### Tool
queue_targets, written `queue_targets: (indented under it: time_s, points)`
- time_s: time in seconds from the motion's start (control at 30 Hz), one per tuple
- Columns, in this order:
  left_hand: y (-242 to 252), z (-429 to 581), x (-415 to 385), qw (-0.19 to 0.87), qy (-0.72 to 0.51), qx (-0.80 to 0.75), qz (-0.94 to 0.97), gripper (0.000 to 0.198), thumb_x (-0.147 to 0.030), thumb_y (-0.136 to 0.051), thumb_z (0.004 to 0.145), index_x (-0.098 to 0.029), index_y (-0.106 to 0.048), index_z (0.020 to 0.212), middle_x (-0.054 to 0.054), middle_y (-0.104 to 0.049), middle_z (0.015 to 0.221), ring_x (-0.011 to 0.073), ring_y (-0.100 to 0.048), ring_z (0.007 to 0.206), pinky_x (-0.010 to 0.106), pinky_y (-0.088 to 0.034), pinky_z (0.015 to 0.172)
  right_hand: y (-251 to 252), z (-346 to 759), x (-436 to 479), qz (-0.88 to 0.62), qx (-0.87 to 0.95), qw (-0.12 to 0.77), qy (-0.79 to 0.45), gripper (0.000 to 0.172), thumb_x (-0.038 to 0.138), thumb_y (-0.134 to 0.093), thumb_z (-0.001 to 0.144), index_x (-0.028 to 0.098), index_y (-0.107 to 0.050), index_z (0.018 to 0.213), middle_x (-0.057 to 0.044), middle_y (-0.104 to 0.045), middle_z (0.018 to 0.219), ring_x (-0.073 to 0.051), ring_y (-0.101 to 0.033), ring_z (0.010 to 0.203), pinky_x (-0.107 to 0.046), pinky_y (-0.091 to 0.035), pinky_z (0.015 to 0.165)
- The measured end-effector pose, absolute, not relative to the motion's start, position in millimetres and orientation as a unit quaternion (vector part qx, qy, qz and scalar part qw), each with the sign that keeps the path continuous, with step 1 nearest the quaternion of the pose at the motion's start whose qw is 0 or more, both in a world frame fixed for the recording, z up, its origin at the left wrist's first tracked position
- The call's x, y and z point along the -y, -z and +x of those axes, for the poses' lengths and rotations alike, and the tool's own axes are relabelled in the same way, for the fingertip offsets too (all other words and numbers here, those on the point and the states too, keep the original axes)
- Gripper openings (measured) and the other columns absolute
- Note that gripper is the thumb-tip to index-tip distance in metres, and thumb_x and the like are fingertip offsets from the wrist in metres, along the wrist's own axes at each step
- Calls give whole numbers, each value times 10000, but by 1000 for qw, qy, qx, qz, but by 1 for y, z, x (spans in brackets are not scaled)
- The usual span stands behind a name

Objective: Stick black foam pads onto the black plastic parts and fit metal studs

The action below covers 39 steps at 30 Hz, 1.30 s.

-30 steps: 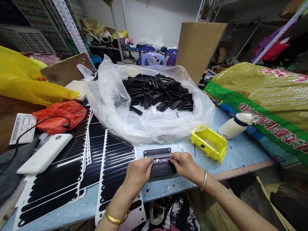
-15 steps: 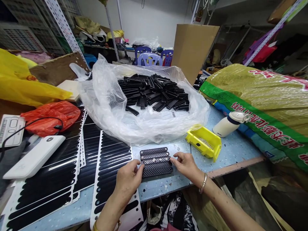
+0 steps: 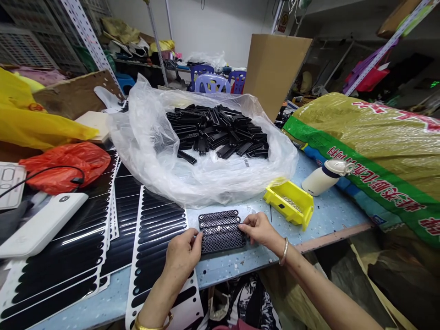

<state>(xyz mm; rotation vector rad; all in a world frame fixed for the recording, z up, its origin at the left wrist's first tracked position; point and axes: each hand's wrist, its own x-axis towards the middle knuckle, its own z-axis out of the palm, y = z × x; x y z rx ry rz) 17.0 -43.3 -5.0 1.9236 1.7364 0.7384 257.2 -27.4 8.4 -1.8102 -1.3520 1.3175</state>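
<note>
Several black strips with a diamond mesh surface (image 3: 222,239) lie side by side on the table, small shiny metal pieces showing on some of them. At their left ends is my left hand (image 3: 184,251), thumb and forefinger pinched together against the edge. My right hand (image 3: 261,230) pinches at the right end of a middle strip, its fingertips touching it. Whatever is between the fingers of either hand is too small or hidden to make out. Right of the strips stands a yellow bin (image 3: 289,204) with small metal pieces inside.
Behind the strips, a clear plastic bag (image 3: 151,169) holds a heap of black strips (image 3: 220,130). Sheets of black stickers (image 3: 154,229) and a white power bank (image 3: 44,224) lie left. A white bottle (image 3: 323,178) and a large sack (image 3: 378,137) are at the right.
My right fingertips have come slightly left, onto the right end of a middle strip. My left hand stays at the left ends. The whole view has shifted a little.
</note>
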Motion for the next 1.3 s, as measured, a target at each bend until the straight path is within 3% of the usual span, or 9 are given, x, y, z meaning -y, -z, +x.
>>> queue_targets:
  time_s: [0.37,0.7,0.87,1.07,1.17,1.3]
  points:
    - [4,18,42,241,-260,-619,701,316,-343,-440,850,-209,-610,619,-12,-534,475,143,-511,473,248,-320,526,-10,267,25,-621,450,288,-573,355,459,-724,595,129,-597,621,22,-592,434,-86,-529,310,-151,-312,286]
    - [3,20,42,260,-271,-640,671,332,-374,-429,845,-204,-595,613,-25,-499,457,137,-482,464,249,-308,524,-6,258,20,-627,454,291,-562,277,389,-688,553,163,-526,549,39,-541,363,-96,-511,274,-145,-325,247]
    - [3,28,40,255,-260,-667,650,349,-478,-522,808,-203,-560,596,-27,-503,459,136,-469,466,251,-308,522,-7,258,23,-623,453,296,-565,278,400,-679,561,164,-533,553,32,-552,380,-98,-521,284,-149,-342,256]
    - [0,31,36,232,-231,-682,654,279,-414,-552,772,-205,-538,587,-13,-547,474,146,-493,480,257,-316,521,-5,257,25,-626,452,300,-560,283,405,-685,559,165,-537,550,37,-544,382,-94,-508,275,-154,-338,257]
    - [0,28,33,260,-244,-680,641,259,-380,-544,752,-206,-534,559,-13,-549,461,144,-503,464,257,-332,509,-4,258,24,-627,452,300,-560,276,402,-675,563,164,-537,553,34,-546,382,-95,-505,273,-155,-333,255]
    - [2,24,28,413,-283,-670,548,242,-402,-549,704,-204,-538,564,-34,-516,412,136,-487,344,240,-327,391,-4,259,24,-618,457,302,-564,284,409,-675,568,158,-542,551,27,-552,390,-98,-515,283,-157,-338,264]
